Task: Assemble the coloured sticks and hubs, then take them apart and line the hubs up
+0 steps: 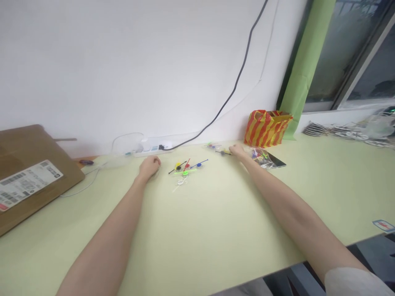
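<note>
My left hand (150, 167) rests on the table with curled fingers; what they hold, if anything, is hidden. To its right lies a group of small plastic pieces, each a round disc with a thin stick: a blue piece (199, 165), a red piece (187, 165), a green piece (185, 173), a white piece (180, 182), and a yellow and black pair (178, 167). Farther off, my right hand (236, 151) has its fingers pressed together beside a dark piece (222, 153) with some yellow at their tips. I cannot make out exactly what they grip.
Right of my right hand lie a clear bag (262, 158) of coloured pieces and a dark flat tablet-like object (277, 160). Behind stands a striped bag (267, 129). A cardboard box (29, 164) is at left. A black cable (236, 84) runs to a power strip (154, 149).
</note>
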`<state>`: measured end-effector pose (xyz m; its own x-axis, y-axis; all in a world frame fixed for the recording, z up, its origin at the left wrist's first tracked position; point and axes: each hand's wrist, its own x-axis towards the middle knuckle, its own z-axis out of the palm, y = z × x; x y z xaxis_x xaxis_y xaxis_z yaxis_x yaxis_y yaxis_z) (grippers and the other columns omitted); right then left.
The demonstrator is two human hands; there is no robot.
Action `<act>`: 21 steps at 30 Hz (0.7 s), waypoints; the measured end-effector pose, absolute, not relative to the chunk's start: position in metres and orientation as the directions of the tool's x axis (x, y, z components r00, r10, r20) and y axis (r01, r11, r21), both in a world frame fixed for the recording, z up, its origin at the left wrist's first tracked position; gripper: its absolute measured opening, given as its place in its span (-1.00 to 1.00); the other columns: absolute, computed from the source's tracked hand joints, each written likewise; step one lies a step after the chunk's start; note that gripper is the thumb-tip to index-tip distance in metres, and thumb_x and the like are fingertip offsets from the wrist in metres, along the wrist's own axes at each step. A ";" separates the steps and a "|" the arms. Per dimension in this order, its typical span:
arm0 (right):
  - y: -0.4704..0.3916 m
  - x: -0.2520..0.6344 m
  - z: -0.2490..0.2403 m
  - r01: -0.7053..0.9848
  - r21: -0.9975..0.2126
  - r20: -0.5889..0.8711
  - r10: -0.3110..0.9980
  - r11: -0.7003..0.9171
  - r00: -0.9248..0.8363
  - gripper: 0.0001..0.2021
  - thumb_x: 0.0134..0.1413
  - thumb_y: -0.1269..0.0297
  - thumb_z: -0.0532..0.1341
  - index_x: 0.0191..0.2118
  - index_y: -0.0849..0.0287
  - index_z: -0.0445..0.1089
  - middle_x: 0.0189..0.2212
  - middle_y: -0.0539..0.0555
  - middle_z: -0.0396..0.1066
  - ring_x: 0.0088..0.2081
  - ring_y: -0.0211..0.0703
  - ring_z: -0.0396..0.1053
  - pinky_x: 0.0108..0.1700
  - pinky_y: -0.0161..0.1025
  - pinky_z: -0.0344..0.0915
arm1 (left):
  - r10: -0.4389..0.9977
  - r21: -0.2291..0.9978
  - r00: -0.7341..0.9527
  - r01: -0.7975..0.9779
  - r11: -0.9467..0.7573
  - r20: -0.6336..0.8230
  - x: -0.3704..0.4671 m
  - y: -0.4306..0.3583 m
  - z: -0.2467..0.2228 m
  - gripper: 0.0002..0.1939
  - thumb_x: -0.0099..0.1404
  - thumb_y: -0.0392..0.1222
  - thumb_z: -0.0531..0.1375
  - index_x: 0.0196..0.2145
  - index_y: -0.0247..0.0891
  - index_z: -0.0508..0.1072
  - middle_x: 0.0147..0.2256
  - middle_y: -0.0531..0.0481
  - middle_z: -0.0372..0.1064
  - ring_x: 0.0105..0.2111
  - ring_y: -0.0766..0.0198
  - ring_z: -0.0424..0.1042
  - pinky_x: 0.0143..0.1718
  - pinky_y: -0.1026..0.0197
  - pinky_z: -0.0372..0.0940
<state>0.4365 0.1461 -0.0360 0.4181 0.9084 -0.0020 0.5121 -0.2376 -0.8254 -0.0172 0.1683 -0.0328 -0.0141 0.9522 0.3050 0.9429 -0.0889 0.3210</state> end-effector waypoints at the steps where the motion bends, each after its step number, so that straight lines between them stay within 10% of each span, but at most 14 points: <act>1: 0.147 0.437 -0.033 0.449 -0.859 -0.045 0.908 -0.248 0.416 -0.63 0.35 0.12 0.26 0.16 0.19 0.40 0.13 0.19 0.40 0.04 0.00 0.45 0.06 0.03 0.46 | 0.952 0.321 -0.014 0.943 -0.089 0.304 -0.017 0.168 -0.033 -0.78 0.17 -0.30 0.08 -0.38 -0.16 0.53 -0.22 -0.10 0.57 -0.12 -0.01 0.50 -0.16 0.11 0.33; 9: 0.150 0.439 -0.017 -0.038 -0.965 -0.258 0.924 -0.258 0.283 -0.89 0.18 0.45 0.19 -0.18 0.20 0.26 -0.39 0.15 0.47 -0.45 -0.17 0.46 -0.49 -0.33 0.33 | 0.954 0.331 -0.024 0.940 -0.080 0.297 -0.016 0.167 -0.032 -0.78 0.19 -0.30 0.08 -0.36 -0.16 0.54 -0.21 -0.10 0.57 -0.11 -0.01 0.49 -0.14 0.10 0.33; 21: 0.148 0.433 0.021 -0.343 -0.930 -0.194 0.969 -0.133 0.150 -0.83 0.17 0.53 0.08 -0.36 0.12 0.12 -0.42 0.12 0.43 -0.49 -0.29 0.38 -0.55 -0.44 0.27 | 0.954 0.341 -0.014 0.936 -0.093 0.299 -0.016 0.165 -0.033 -0.77 0.19 -0.29 0.08 -0.35 -0.16 0.54 -0.23 -0.10 0.57 -0.12 0.00 0.50 -0.15 0.12 0.33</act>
<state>0.4333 0.1477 0.0212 0.1502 0.9694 -0.1940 -0.3431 -0.1329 -0.9299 -0.0163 0.1651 -0.0326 -0.0145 0.9541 0.2991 0.9356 -0.0926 0.3406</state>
